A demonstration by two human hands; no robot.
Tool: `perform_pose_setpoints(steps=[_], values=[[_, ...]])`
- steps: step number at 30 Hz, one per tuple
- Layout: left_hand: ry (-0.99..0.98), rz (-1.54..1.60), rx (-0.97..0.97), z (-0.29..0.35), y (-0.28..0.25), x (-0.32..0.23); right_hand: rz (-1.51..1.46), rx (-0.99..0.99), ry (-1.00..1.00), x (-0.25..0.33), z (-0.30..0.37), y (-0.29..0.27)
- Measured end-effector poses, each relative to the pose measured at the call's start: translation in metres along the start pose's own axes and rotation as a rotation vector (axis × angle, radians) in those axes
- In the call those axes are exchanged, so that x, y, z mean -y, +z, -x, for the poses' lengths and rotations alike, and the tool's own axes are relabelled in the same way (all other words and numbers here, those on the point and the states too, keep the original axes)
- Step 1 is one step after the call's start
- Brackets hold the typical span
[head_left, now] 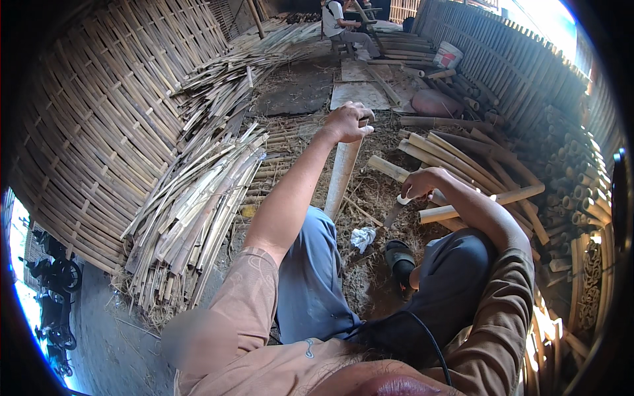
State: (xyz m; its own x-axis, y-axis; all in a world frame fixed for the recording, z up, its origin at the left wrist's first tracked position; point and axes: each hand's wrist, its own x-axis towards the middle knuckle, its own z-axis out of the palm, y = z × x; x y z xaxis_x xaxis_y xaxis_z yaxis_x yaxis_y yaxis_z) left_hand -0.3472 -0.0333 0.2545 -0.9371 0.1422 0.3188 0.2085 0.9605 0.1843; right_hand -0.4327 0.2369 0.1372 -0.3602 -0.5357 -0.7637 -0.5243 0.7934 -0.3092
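Observation:
My left hand (350,123) is stretched out in front of me, its fingers closed round the upper end of a bamboo piece (343,175). The bamboo slants down from it to beside my left knee. Lower and to the right, my right hand (422,183) grips the pale handle of a knife (394,215), its blade pointing down toward the ground. Cut bamboo poles (456,210) lie close behind and beside that hand. A crumpled white scrap (362,239) rests on the ground between my legs, near the blade.
Split bamboo strips (198,211) are heaped at the left, before a woven bamboo wall (99,132). Stacked bamboo tubes (574,178) line the right side. A white bucket (448,55) stands farther back. Another person (347,30) sits at the far end. Motorcycles (56,277) show outside.

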Motion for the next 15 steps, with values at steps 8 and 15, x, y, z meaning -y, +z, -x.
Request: perform_pose_setpoints(steps=[8,15], values=[[-0.001,0.009,0.002,0.001,-0.001,-0.001,0.003,-0.008,-0.009,0.003,0.005,0.001],[0.012,0.005,0.006,0.002,0.0,0.0,0.011,0.001,0.004,0.008,0.013,0.001]])
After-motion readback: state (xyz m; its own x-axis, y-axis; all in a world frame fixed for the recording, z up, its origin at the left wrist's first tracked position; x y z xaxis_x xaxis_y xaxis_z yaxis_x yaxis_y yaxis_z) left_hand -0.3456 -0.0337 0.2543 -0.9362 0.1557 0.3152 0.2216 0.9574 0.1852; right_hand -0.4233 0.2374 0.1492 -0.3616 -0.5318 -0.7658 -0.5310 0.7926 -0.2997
